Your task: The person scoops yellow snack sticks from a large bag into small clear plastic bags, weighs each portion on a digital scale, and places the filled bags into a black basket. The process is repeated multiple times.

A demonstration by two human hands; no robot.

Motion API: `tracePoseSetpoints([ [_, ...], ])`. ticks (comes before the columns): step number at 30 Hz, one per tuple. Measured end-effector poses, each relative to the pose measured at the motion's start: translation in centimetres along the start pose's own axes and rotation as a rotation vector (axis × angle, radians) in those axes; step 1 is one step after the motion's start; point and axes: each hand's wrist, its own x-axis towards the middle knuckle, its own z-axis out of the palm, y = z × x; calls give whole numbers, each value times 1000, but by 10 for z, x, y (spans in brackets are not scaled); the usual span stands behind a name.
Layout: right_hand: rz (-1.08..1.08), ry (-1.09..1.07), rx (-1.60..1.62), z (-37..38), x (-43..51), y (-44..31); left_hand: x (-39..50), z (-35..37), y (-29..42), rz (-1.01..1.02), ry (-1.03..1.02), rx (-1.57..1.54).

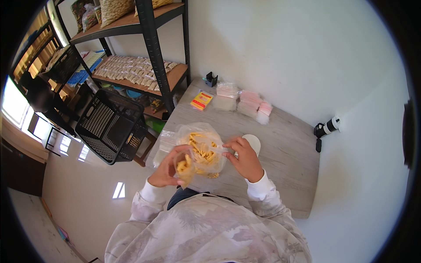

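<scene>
My left hand (166,169) holds a small clear plastic bag (186,179) with yellow stick-shaped snacks in it, tilted above the table's near edge. Just beyond it a large clear plastic bag (200,130) stands with its mouth open, filled with more yellow snack sticks (206,157). The thumb and fingers of my right hand (244,157) pinch clear plastic at that bag's right rim. Partly hidden behind this hand lies a white rounded object (253,142). Flat clear plastic bags (161,148) lie left of the large bag.
On the wooden table (283,177) are stacks of clear packets (227,93), pinkish packets (251,102), a yellow-red pack (201,100) and a black holder (211,79). A black-and-white cylinder (330,126) is by the wall. Leftward stand a black crate (110,126), a loaded shelf (138,74) and a person (42,95).
</scene>
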Motion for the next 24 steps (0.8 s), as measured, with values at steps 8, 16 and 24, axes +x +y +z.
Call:
tracePoseSetpoints([
  [8, 273, -31, 12, 45, -19, 18, -34, -45, -2, 90, 279, 29],
  [16, 148, 195, 33, 61, -1, 12, -42, -55, -65, -114, 304, 126],
  [24, 123, 15, 202, 51, 2, 7, -30, -53, -112, -107, 357, 80],
])
